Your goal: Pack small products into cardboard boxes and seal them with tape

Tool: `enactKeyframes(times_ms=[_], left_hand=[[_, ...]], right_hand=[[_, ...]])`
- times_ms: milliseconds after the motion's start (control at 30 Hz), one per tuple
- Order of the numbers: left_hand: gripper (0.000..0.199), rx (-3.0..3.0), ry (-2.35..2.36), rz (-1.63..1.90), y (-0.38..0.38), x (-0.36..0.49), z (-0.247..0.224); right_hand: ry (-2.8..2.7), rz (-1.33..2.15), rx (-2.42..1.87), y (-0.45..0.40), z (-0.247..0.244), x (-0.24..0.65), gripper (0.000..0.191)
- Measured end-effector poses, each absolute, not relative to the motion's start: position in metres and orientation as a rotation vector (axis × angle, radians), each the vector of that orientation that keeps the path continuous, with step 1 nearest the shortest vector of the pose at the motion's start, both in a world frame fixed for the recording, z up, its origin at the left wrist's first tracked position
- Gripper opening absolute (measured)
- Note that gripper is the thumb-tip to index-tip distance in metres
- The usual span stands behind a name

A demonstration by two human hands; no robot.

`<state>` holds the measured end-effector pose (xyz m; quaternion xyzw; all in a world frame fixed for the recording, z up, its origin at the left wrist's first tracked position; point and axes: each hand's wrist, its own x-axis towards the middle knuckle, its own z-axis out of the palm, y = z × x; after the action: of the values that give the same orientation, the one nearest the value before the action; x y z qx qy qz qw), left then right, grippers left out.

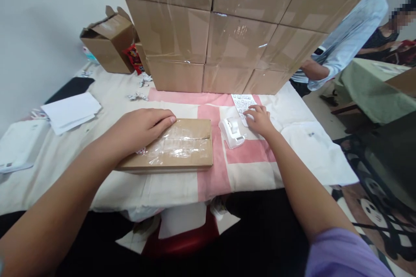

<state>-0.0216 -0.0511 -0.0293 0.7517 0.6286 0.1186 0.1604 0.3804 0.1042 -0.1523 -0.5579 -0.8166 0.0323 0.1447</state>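
A flat cardboard box (182, 149), its top covered with shiny clear tape, lies on the cloth in front of me. My left hand (146, 127) rests flat over its far left part, fingers laid out and holding nothing. To the right, my right hand (260, 120) touches the edge of a white sheet printed with rows of small outlines (241, 104), fingers apart. Between the box and that hand stands a white tape dispenser (232, 133) with a small roll in it. Part of a pink patterned patch (141, 150) shows beside my left wrist.
A tall stack of taped cardboard boxes (240, 39) rises at the back of the table. At left are an open carton (108, 41), a red packet (134, 58), white papers (73, 110) and a white device (22, 143). A person in a light blue sleeve (354, 30) stands behind the stack.
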Motion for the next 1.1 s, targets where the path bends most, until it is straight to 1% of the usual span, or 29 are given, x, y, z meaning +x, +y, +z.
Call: enactKeyframes(times_ms=[200,367,533,600,733,933,1100], left_hand=[[0.046,2.126,1.792,0.287,-0.050,-0.022,-0.028],[0.048,2.140,1.790,0.258,-0.049,-0.023,-0.029],[0.050,2.153,1.790,0.270,-0.048,-0.024,-0.031],[0.050,2.164,1.787,0.272,-0.048,-0.024,-0.031],[0.048,2.161,1.779,0.277,-0.048,-0.024,-0.030],[0.049,2.163,1.787,0.257,-0.048,-0.023,-0.028],[0.051,2.187,1.802,0.255,-0.047,-0.023,-0.030]], right_hand=[[-2.351,0.148,-1.577,0.104,-0.155,0.376,0.031],[-2.372,0.167,-1.497,0.102,-0.153,0.370,0.017],[-2.444,0.141,-1.494,0.101,-0.149,0.363,0.011],[-2.467,0.171,-1.486,0.100,-0.149,0.361,0.014],[-2.516,0.234,-1.467,0.097,-0.148,0.359,0.029],[-2.560,0.257,-1.451,0.092,-0.141,0.359,0.020],[-2.563,0.237,-1.459,0.090,-0.141,0.358,0.023]])
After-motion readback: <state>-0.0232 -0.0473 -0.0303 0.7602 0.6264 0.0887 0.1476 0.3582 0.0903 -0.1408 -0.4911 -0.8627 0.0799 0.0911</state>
